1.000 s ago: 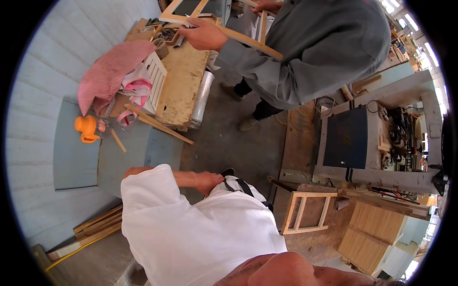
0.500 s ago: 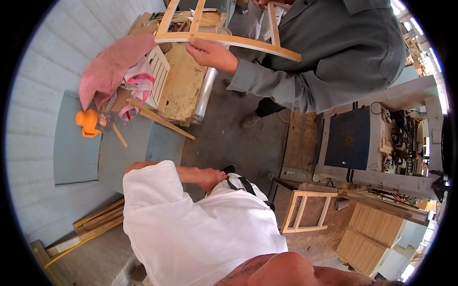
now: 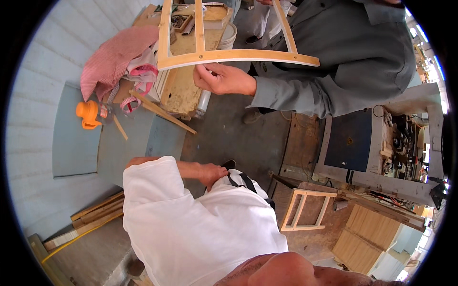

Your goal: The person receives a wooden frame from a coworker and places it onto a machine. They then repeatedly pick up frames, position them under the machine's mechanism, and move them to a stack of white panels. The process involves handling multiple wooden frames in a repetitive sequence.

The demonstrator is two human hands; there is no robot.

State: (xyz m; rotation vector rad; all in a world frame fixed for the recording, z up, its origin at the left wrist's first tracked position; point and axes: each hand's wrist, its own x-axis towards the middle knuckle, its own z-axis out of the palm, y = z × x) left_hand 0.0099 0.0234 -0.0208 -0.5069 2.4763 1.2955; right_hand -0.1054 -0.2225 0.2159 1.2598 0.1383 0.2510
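Note:
My left hand point(image 3: 213, 175) lies low in front of me, beside a black strap point(image 3: 246, 183) over the white cloth at my waist. Its fingers are curled under, and what they hold, if anything, is hidden. My right hand is out of sight. Across from me a co-worker in a grey shirt point(image 3: 334, 62) holds up a light wooden frame point(image 3: 238, 55) with crossbars. The co-worker's hand point(image 3: 226, 79) is at the underside of its curved rail; a second hand point(image 3: 265, 2) shows at the top edge.
On the left, a pink checked cloth point(image 3: 114, 57), an orange bottle lid point(image 3: 88, 114) and a wooden strip point(image 3: 164, 112) lie around a grey-blue box point(image 3: 126, 155). A worn workbench point(image 3: 183, 93) stands behind. To the right are a machine cabinet point(image 3: 348, 139), another wooden frame point(image 3: 305, 209) and stacked boards point(image 3: 367, 233).
The co-worker has shifted the wooden frame to the right and lower in view, tilting it, and the supporting hand has moved with it. My left hand has barely moved.

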